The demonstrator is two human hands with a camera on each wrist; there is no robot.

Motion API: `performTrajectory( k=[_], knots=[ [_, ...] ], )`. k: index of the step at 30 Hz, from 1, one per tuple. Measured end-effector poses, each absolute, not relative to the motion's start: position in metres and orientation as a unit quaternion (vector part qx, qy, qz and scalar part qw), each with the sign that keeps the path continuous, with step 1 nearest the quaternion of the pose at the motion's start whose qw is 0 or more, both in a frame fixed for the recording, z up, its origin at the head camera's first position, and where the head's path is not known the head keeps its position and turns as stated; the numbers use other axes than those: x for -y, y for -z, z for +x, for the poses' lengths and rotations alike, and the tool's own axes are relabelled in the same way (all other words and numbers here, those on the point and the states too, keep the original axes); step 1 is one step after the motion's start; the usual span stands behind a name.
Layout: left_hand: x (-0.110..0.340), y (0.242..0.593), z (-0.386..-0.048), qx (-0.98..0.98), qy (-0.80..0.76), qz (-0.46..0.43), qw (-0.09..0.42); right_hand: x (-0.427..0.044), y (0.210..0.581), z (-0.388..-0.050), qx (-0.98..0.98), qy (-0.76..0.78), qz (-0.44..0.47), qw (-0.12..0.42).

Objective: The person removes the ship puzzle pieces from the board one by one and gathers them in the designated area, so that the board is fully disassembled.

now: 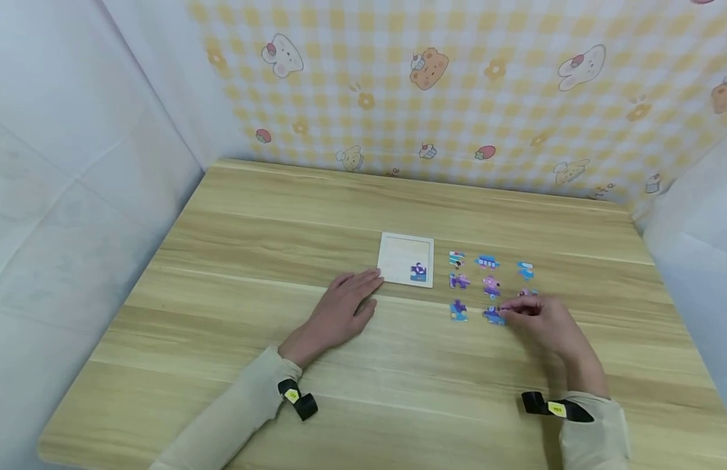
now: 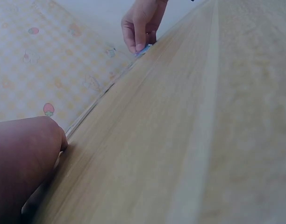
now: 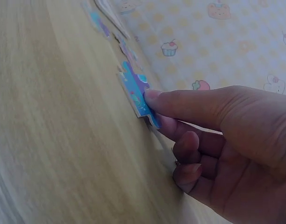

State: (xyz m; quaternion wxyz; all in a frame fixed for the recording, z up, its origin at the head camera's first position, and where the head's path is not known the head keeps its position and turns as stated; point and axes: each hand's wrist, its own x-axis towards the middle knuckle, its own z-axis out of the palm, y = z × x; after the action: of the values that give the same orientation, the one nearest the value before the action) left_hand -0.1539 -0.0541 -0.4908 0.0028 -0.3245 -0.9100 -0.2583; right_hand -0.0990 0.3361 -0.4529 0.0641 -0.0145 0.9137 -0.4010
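Observation:
Between thumb and fingers, my right hand (image 1: 542, 318) pinches a blue and purple jigsaw piece (image 3: 137, 91), seen slightly tilted at the tabletop in the right wrist view. My left hand (image 1: 342, 310) lies with fingers extended, its fingertips at the lower left corner of a white square puzzle tray (image 1: 396, 261). One purple and blue jigsaw piece (image 1: 419, 271) sits in the tray's lower right corner. Right of the tray, several loose pieces lie in rough rows, among them a bus-like blue piece (image 1: 487, 262) and a pink and purple piece (image 1: 491, 286). My right hand partly covers a piece (image 1: 528, 293) at the right.
Everything lies on a wood-grain table (image 1: 251, 235). Behind its far edge hangs a yellow checked cloth (image 1: 375, 124) printed with cartoon animals. White wall panels (image 1: 87, 150) stand at the left. Each wrist carries a black strap.

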Motion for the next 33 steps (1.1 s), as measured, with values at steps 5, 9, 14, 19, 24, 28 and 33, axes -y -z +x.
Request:
performTrajectory(
  k=[5, 9, 14, 19, 24, 28, 33],
  knots=[
    [0.0539, 0.4902, -0.1535, 0.908, 0.261, -0.326, 0.006, -0.3359, 0.4524, -0.1014, -0.92, 0.385, -0.008, 0.071],
    [0.0543, 0.4903, -0.1536, 0.908, 0.261, -0.328, 0.008, -0.3342, 0.4514, -0.1024, -0.925, 0.373, -0.02, 0.065],
    [0.0543, 0.4898, -0.1541, 0.91, 0.261, -0.324, -0.001, -0.3322, 0.4527, -0.1025, -0.929, 0.365, -0.041, 0.047],
    [0.0539, 0.4902, -0.1542, 0.91, 0.259, -0.323, -0.009, -0.3324, 0.4547, -0.1007, -0.927, 0.369, -0.048, 0.041],
    [0.0538, 0.4905, -0.1539, 0.911, 0.256, -0.324, -0.009, -0.3338, 0.4564, -0.0985, -0.92, 0.384, -0.065, 0.036],
    [0.054, 0.4907, -0.1537, 0.909, 0.26, -0.326, -0.001, -0.3351, 0.4576, -0.0975, -0.914, 0.398, -0.07, 0.029],
    [0.0544, 0.4896, -0.1544, 0.908, 0.261, -0.328, 0.001, -0.3347, 0.4563, -0.0975, -0.912, 0.406, -0.054, 0.031]
  ],
)
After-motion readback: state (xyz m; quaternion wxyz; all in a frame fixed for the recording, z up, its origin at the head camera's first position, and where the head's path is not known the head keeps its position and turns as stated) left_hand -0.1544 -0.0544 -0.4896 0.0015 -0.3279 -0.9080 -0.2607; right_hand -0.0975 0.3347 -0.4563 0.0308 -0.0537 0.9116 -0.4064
